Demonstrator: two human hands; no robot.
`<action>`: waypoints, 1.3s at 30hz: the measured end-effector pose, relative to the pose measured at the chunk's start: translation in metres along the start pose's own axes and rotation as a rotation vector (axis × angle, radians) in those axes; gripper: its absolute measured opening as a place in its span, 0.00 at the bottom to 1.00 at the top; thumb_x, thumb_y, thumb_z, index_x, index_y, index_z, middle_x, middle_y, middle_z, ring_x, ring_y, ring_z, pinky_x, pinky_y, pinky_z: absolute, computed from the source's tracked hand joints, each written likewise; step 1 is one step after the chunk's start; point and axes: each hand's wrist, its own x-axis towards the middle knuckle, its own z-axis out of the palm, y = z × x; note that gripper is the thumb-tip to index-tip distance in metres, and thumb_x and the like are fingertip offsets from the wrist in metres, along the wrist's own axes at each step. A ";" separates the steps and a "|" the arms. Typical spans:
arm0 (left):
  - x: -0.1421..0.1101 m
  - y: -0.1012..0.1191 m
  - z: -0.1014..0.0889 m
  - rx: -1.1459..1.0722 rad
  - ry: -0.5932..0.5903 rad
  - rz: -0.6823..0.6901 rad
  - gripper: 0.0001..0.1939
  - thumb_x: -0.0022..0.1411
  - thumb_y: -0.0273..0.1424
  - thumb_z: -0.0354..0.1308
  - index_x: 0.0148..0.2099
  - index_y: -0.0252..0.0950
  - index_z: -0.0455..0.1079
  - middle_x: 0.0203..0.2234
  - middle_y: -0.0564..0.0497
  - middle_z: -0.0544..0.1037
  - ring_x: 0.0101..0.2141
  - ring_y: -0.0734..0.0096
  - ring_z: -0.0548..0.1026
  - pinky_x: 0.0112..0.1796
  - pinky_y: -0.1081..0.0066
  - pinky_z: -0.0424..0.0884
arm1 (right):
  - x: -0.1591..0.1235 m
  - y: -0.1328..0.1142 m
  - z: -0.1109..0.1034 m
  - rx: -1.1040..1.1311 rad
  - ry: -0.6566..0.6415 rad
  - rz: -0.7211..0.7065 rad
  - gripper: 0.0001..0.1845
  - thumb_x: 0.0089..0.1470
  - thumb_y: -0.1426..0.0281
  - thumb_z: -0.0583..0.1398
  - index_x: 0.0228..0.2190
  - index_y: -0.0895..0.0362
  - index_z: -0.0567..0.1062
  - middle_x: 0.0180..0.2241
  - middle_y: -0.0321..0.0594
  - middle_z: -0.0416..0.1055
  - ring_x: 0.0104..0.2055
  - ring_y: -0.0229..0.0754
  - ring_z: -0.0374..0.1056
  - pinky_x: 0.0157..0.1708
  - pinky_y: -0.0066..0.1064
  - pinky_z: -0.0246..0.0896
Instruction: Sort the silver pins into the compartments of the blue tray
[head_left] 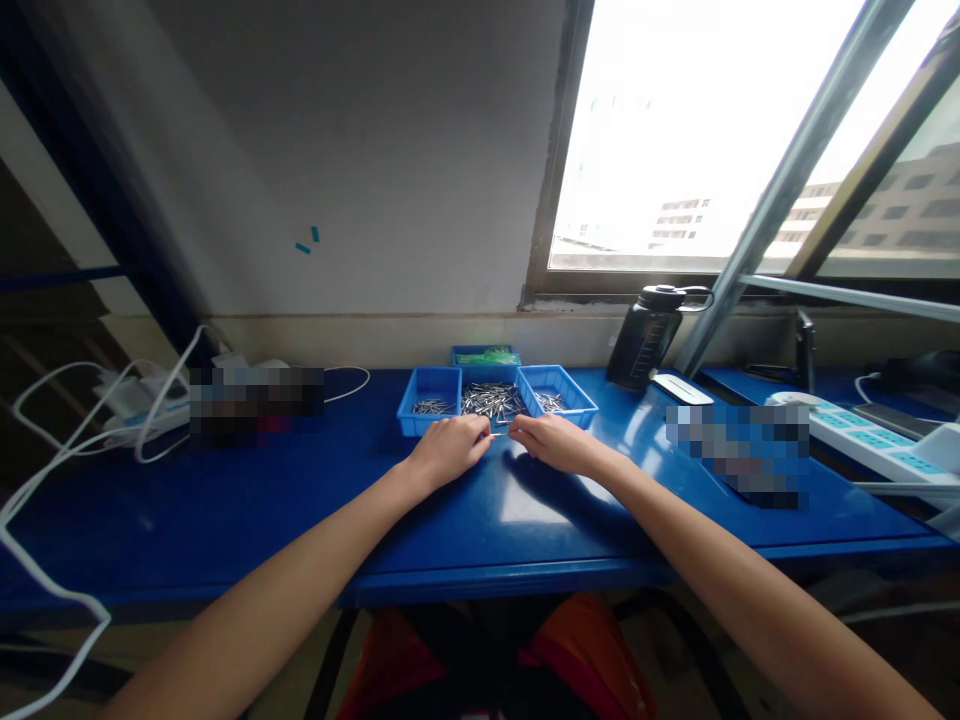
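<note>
Two hands meet on the tabletop (300, 520), left grip (450, 450) and right grip (553, 440) each pinched on one end of a thin metal pin (500, 434) between them. Just beyond the fingertips lie a pin heap (491, 400) and flanking blue trays (429, 398); a dark bottle (645, 335) stands farther right.

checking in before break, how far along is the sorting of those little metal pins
Partly done, it seems. The left tray and right tray each hold a small batch of metal pieces. In hand: the left hand and right hand pinch one thin pin between them. Left: a large pile between the trays.
</note>
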 end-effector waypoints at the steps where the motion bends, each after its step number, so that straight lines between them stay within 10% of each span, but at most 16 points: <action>1: 0.000 0.001 0.000 0.008 -0.010 -0.023 0.13 0.61 0.37 0.43 0.37 0.37 0.66 0.32 0.48 0.74 0.34 0.65 0.72 0.32 0.72 0.64 | 0.000 0.000 0.000 0.011 0.003 0.008 0.13 0.57 0.68 0.47 0.33 0.58 0.69 0.20 0.36 0.67 0.22 0.34 0.62 0.26 0.24 0.50; 39: 0.000 -0.003 0.004 0.040 -0.034 -0.006 0.13 0.62 0.37 0.42 0.39 0.39 0.65 0.31 0.49 0.75 0.34 0.63 0.73 0.32 0.71 0.65 | 0.001 0.003 0.002 0.068 0.037 -0.025 0.12 0.56 0.67 0.47 0.31 0.58 0.68 0.21 0.36 0.67 0.24 0.34 0.62 0.26 0.24 0.51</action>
